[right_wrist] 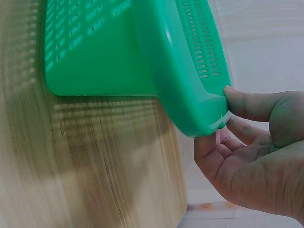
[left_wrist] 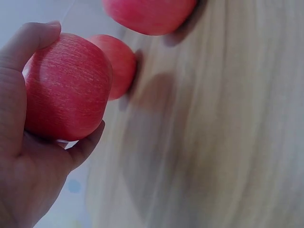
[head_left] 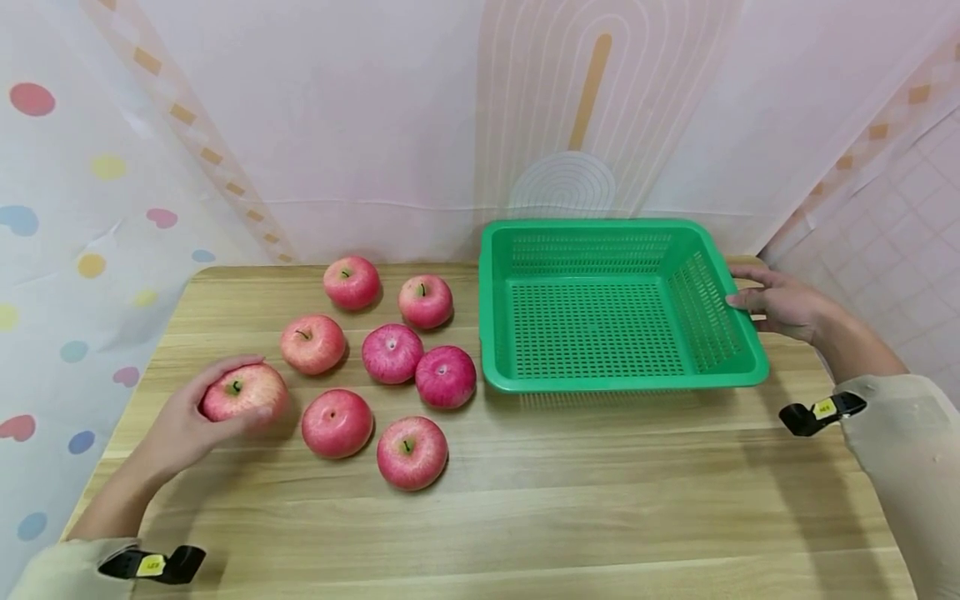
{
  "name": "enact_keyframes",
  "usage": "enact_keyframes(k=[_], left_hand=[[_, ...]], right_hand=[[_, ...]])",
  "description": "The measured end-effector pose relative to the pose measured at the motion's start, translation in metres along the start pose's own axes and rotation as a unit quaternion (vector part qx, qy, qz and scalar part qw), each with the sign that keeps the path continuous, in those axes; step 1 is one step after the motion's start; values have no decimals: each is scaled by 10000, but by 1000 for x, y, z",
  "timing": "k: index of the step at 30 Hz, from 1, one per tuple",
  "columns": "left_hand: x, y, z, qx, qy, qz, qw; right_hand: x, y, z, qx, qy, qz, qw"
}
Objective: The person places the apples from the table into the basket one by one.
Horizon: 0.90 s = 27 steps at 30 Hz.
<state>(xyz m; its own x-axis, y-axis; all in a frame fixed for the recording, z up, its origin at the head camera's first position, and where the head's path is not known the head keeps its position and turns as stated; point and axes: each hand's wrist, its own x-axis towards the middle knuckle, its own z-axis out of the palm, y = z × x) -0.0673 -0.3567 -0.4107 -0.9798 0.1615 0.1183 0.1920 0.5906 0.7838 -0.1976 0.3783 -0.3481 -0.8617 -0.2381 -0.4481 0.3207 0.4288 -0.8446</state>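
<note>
At the table's left side my left hand (head_left: pixel 185 421) grips a red-and-yellow apple (head_left: pixel 247 393). Thumb and fingers curl round its sides in the left wrist view, where the apple (left_wrist: pixel 69 88) looks raised off the wood. Nearest to it are a pale red apple (head_left: pixel 312 343) and a red apple (head_left: pixel 337 423). On the right, my right hand (head_left: pixel 783 304) pinches the right rim of a green perforated basket (head_left: pixel 622 385). The right wrist view shows the thumb on top of the rim (right_wrist: pixel 190 114) and fingers beneath it. No fruit lies inside the basket.
More apples lie left of the basket, among them a dark pink one (head_left: pixel 446 377) close to its left wall and another (head_left: pixel 412 452) toward the front. The wooden table (head_left: pixel 600 500) meets a patterned cloth (head_left: pixel 375 125) at its back edge.
</note>
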Motion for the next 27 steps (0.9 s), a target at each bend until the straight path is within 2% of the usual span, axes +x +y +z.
enact_keyframes(k=[8,17,27], left_hand=[[14,17,-12,94,-57,-37,9999],[35,40,-23,171,-28,438,9989],[54,60,-25,257,-143,506,9983]], right_hand=[[0,1,0,-13,5,-10,10000],[0,3,-1,-3,-7,-23,10000],[0,2,-1,19,-22,-6,10000]])
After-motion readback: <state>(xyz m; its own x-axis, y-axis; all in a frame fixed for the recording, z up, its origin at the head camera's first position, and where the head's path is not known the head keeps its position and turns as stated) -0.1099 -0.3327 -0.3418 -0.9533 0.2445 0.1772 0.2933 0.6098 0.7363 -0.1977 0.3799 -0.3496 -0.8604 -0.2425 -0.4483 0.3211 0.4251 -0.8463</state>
